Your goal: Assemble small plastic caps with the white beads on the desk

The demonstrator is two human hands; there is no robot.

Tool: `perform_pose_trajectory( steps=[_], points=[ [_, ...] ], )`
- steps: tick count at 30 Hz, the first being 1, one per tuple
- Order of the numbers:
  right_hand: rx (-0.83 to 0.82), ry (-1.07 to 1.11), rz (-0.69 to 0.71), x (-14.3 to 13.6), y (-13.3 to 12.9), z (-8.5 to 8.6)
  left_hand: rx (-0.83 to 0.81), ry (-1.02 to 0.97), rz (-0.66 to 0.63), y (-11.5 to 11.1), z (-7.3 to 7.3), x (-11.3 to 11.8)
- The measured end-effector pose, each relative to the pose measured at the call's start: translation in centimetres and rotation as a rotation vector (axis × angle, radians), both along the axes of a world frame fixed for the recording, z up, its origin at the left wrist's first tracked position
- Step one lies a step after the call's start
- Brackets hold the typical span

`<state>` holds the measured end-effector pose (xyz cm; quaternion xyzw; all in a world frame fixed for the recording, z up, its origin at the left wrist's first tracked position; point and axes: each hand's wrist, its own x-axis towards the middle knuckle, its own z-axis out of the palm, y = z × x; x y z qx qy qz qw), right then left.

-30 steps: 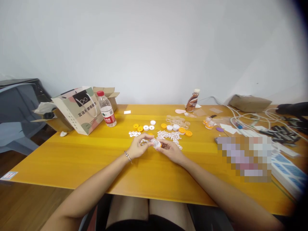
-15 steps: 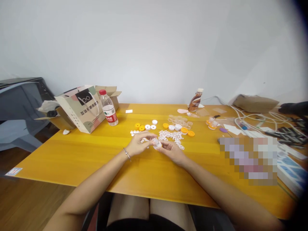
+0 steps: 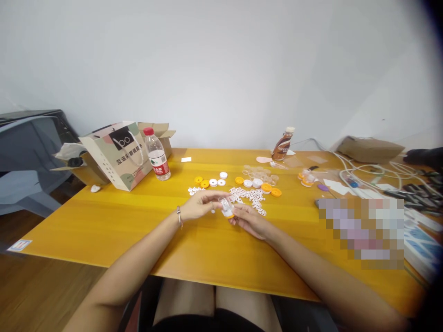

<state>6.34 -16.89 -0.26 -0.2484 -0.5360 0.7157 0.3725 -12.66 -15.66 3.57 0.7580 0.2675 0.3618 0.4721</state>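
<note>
Between my two hands is a small clear plastic container with an orange base (image 3: 227, 208), tilted over the table. My left hand (image 3: 200, 204) has its thumb and fingers around the clear upper part. My right hand (image 3: 249, 219) grips the orange end with fingers and thumb. Just beyond lie flat white perforated discs (image 3: 256, 197) in a loose pile. Small white pieces (image 3: 194, 190) are by my left fingers. Orange round caps (image 3: 205, 183) and white round caps (image 3: 223, 175) sit in a row farther back, with clear plastic cups (image 3: 265, 174) behind them.
A water bottle (image 3: 158, 157) and a paper bag (image 3: 119, 157) stand at the left. At the back right are a brown drink bottle (image 3: 282, 146), an orange-and-clear container (image 3: 306, 178), white cables (image 3: 349, 168) and a brown package (image 3: 370, 150). A pixelated patch covers something at the right.
The container has turned more upright in my hands, showing more of its clear part and orange base. My right hand has shifted slightly. The things on the table stay where they were.
</note>
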Motion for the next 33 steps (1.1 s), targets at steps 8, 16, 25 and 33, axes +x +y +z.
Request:
perform_pose_trajectory(
  steps=[8,16,25,33],
  points=[
    [0.239,-0.182,-0.145,-0.5,-0.3,0.1,0.221,0.094,0.327,-0.7,-0.8,1.0],
    [0.167,-0.156,-0.076,-0.1,0.0,0.1,0.236,0.131,0.246,-0.9,-0.3,0.9],
    [0.399,-0.274,-0.178,-0.6,-0.4,-0.2,0.328,0.247,0.382,-1.2,-0.5,1.3],
    [0.345,-0.234,-0.189,-0.8,-0.7,0.0,0.255,0.195,0.389,-0.9,-0.8,1.5]
  ],
)
